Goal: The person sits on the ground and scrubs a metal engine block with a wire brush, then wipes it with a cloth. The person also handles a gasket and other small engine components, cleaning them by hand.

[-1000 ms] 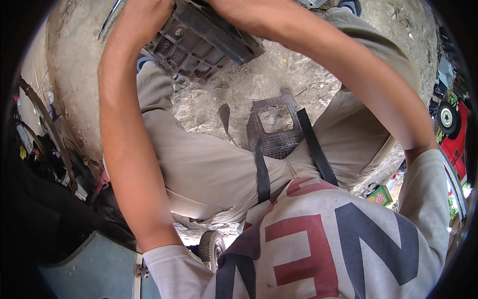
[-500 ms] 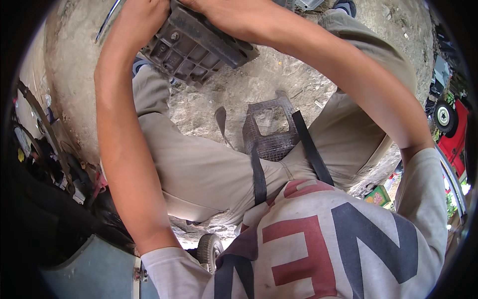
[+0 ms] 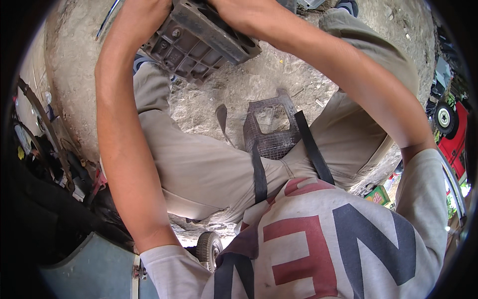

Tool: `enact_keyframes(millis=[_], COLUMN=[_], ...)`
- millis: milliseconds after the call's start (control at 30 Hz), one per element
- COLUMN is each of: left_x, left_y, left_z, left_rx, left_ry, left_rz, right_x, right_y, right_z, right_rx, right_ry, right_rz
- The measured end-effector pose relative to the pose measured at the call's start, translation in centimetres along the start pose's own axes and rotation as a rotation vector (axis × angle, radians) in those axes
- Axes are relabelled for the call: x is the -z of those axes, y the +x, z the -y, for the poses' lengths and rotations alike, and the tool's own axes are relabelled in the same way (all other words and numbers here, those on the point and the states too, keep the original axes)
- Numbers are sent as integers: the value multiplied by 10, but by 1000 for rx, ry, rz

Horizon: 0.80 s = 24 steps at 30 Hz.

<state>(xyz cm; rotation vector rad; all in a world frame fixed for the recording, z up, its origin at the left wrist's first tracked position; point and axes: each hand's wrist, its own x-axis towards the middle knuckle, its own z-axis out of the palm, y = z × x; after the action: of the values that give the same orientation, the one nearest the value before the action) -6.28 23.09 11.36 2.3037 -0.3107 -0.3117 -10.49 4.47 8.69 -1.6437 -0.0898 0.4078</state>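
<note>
OK so the dirt ground takes up most of this; over at the far right there's red bodywork with a wheel by it; the legs in tan trousers are spread wide; a blue-grey panel sits lower left and a tyre peeks out past the shirt.

Main thing is the ribbed metal casting, at the top of the view out past the knees, cut off by the edge; its flanged side slants from upper left to lower right, but I can't tell the full long axis; the ribbed, pocketed face looks down-left, back toward the wearer.

The 2 hands are up there too, left hand beside its left end and right hand over the upper right, wrist blocking part of it; fingers are out of view, so can't tell how open they are or whether they've got a grip.

Between the thighs is a gridded brown frame with a squarish hole, 2 black straps near it; left of that, a thin paddle-shaped strip; smallest is 1 bolt on the casting.
</note>
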Motion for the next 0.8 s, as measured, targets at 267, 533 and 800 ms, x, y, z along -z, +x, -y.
enact_keyframes(millis=[267, 533, 800], left_x=[3, 4, -5], left_y=[7, -8, 3], left_z=[-2, -22, -3], left_rx=[142, 36, -4], left_ry=[-15, 46, 20], left_rz=[47, 19, -21], right_x=[-5, 13, 20], right_y=[13, 9, 9], right_z=[-5, 24, 24], right_rx=[111, -148, -10], right_ry=[-89, -206, -280], right_rz=[-18, 104, 115])
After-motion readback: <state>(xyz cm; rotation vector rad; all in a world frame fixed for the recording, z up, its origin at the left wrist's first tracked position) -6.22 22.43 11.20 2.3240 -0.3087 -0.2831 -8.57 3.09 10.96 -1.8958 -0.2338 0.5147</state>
